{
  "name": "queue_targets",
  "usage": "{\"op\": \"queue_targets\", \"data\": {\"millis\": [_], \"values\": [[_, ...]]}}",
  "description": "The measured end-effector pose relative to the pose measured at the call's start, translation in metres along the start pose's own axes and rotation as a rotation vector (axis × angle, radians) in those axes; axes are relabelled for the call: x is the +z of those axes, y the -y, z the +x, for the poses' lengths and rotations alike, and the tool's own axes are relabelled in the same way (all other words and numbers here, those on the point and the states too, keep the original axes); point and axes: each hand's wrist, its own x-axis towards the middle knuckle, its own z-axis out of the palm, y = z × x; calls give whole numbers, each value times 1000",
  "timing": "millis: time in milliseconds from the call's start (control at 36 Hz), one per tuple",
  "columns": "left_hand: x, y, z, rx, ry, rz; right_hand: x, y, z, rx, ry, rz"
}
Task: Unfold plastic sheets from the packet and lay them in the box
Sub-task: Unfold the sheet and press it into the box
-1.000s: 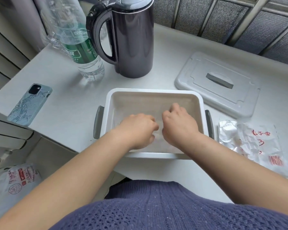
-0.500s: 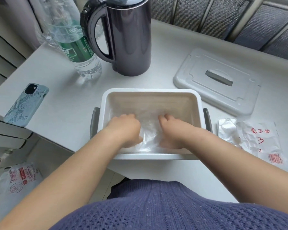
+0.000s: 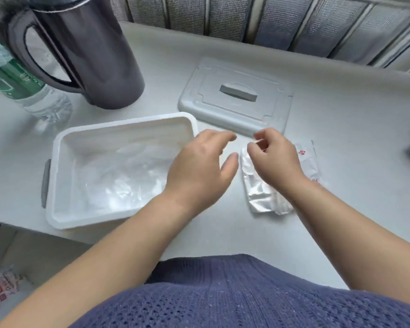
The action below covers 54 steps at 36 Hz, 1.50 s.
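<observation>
Crumpled clear sheet (image 3: 126, 176) inside white box (image 3: 57, 147)

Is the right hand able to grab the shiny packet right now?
Probably yes: the right hand is right above the packet, fingers curled over its far end, with nothing between them.

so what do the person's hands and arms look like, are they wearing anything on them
Both forearms are bare, with no sleeves in view. The left hand and right hand have no gloves, and no rings, watch or bracelet show. The only clothing visible is a blue-purple open-knit top.
</observation>
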Motion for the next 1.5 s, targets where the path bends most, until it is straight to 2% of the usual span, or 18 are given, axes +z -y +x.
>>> {"op": "queue_targets", "data": {"millis": [139,222,278,333,417,556,611,722,833,889,1028,1222,1333,1417,1500], "values": [[70,-18,-12,-51,285,-22,-18,-56,-3,188,207,-173],[105,-10,-22,-141,441,69,-20,-79,-8,216,348,-267],[126,-3,-28,-176,487,150,-21,-92,-10,193,403,-268],[140,6,-31,-152,455,210,-22,-101,-12,154,414,-238],[148,11,-32,-136,306,195,-24,-110,-12,140,399,-134],[150,10,-26,-258,204,171,-27,-125,-8,207,405,80],[148,9,-25,-330,143,59,-26,-127,-6,250,388,128],[142,6,-20,-588,4,-254,-25,-128,2,335,348,267],[136,-2,-15,-888,-202,-824,-25,-127,6,339,332,318],[134,-8,-11,-929,-250,-1024,-24,-126,5,305,337,290],[130,-24,-6,-799,-178,-1115,-16,-120,-1,183,333,154],[106,-27,-7,-601,-176,-1068,-12,-109,0,198,285,43],[76,-29,6,-498,-270,-1146,-11,-96,-4,182,279,61],[51,-28,16,-480,-304,-1175,-14,-80,-9,50,173,87],[37,-24,18,-481,-351,-1168,-15,-55,-12,-69,95,218]]}}
